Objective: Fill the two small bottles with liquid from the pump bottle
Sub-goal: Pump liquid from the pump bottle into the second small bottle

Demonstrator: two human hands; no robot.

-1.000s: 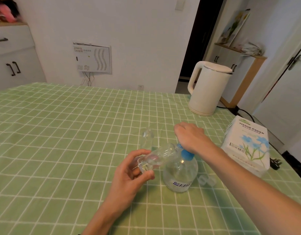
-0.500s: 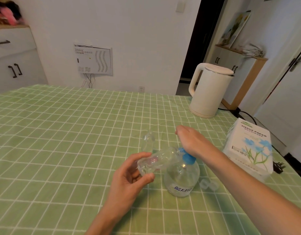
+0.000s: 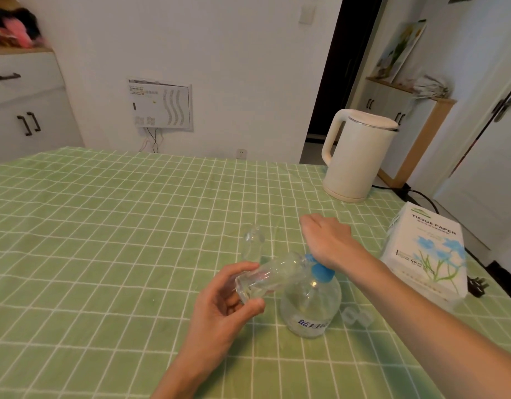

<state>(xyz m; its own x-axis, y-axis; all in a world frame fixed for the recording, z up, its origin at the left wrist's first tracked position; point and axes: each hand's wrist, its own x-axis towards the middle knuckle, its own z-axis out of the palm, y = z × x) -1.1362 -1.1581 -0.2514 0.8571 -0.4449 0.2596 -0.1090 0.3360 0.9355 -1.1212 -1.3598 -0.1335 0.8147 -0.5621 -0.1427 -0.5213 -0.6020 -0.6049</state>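
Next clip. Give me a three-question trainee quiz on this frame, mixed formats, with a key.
1. Which hand holds the tilted small bottle at the pump bottle? A) left B) right C) neither
2. True or false: the second small bottle lies on its side.
3. Fill in: the right hand presses on the blue ____ head.
Key: 1 A, the left hand; 2 false, it stands upright behind the held one; 3 pump.
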